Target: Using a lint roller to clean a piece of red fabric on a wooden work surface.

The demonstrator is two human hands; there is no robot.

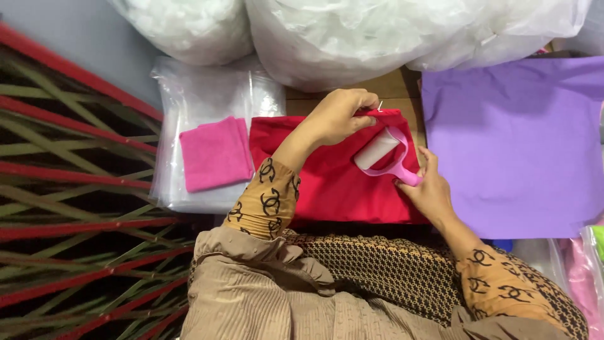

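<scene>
On red cloth [333, 182], right hand [431, 192] grips lint roller [380, 151], head pointing up-left.

Bright, even light; soft shadows.

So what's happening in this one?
A person is working over a folded red cloth on a wooden surface. The left hand pinches the cloth's top edge, while the right hand holds a pink lint roller against the fabric. A smaller pink cloth lies on a stack of clear plastic bags to the left, and a purple cloth is spread out to the right. Big white-filled bags sit behind.
</scene>
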